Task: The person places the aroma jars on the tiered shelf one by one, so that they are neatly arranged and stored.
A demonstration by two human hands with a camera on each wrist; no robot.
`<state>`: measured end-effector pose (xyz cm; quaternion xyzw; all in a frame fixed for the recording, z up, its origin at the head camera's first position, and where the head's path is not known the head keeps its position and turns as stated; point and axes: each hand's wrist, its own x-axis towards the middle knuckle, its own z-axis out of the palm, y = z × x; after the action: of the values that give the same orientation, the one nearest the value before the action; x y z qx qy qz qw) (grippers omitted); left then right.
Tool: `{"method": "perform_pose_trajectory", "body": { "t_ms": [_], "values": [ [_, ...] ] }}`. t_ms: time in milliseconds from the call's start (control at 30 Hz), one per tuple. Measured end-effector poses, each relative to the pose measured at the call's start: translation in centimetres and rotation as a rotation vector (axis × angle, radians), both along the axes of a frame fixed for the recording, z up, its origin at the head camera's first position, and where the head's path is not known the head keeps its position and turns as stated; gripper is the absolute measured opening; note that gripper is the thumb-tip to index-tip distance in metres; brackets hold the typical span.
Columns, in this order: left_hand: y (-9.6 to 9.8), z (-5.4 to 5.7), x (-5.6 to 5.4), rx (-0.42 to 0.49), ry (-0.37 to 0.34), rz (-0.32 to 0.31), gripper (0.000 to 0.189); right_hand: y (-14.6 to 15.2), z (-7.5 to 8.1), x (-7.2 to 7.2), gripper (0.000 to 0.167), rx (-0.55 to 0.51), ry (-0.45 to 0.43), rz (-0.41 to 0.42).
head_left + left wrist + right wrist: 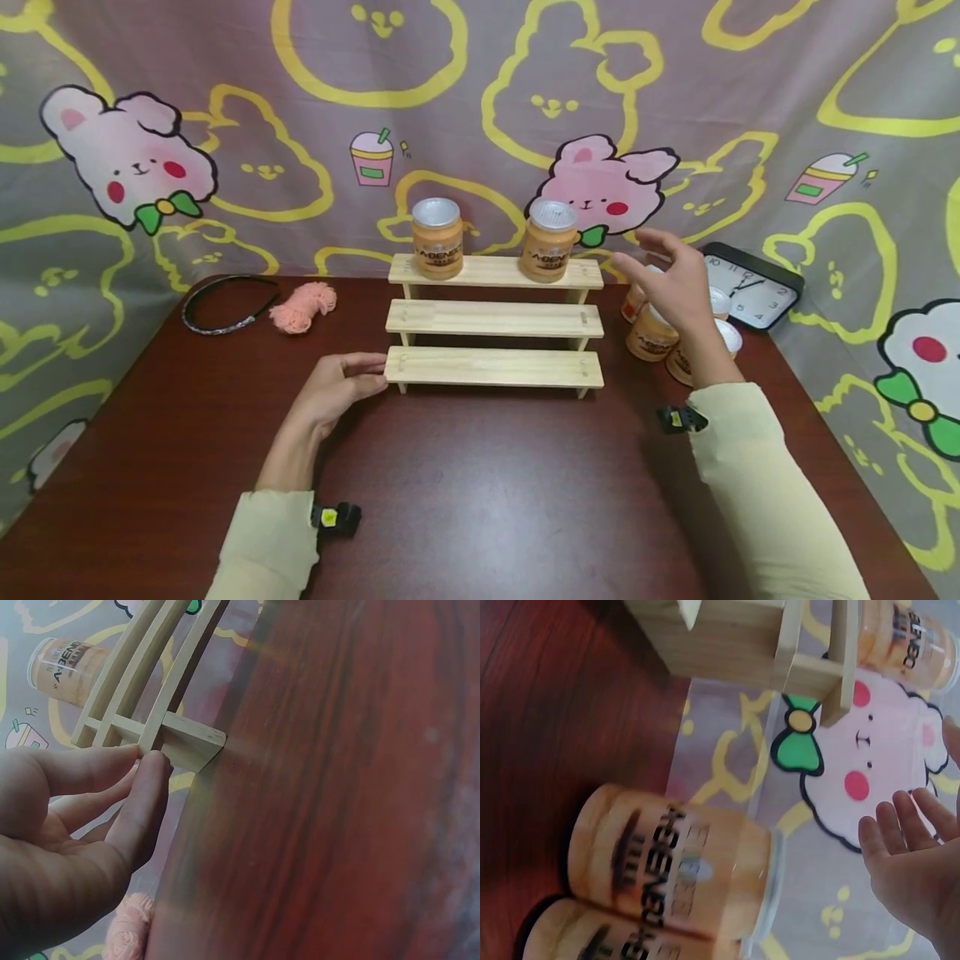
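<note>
A three-tier wooden display rack (493,367) stands at the back of the table. Its top step bears two orange jars with silvery lids, a left jar (438,240) and a right jar (549,242). My left hand (333,390) pinches the left end of the lowest step between thumb and fingertips, as the left wrist view shows up close. To the right of the rack, my right hand (675,279) is raised over a group of similar jars (651,335), fingers spread and nothing in them. The hand and forearm partly hide these jars.
Behind the jars leans a black-framed clock (752,285). A headband (225,304) and a bundle of pink yarn (303,307) lie at the back left. A patterned curtain (480,50) hangs close behind the dark wooden table (480,500).
</note>
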<state>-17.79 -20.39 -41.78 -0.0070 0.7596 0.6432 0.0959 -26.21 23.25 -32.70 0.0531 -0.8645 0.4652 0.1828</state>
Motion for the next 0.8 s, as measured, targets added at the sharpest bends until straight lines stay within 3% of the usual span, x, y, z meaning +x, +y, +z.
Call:
{"method": "perform_pose_trajectory", "body": {
  "t_ms": [233, 500, 800],
  "values": [
    [0.3, 0.2, -0.1, -0.002, 0.004, 0.002, 0.044, 2.0, -0.3, 1.0, 0.064, -0.015, -0.051, -0.043],
    [0.2, 0.1, -0.1, 0.011, 0.004, 0.005, 0.044, 4.1, -1.4, 1.3, 0.059, 0.029, -0.034, -0.067],
    [0.2, 0.0, 0.1, 0.021, 0.000, 0.016, 0.043, 5.7, -1.6, 2.3, 0.058, 0.035, -0.075, -0.090]
  ]
}}
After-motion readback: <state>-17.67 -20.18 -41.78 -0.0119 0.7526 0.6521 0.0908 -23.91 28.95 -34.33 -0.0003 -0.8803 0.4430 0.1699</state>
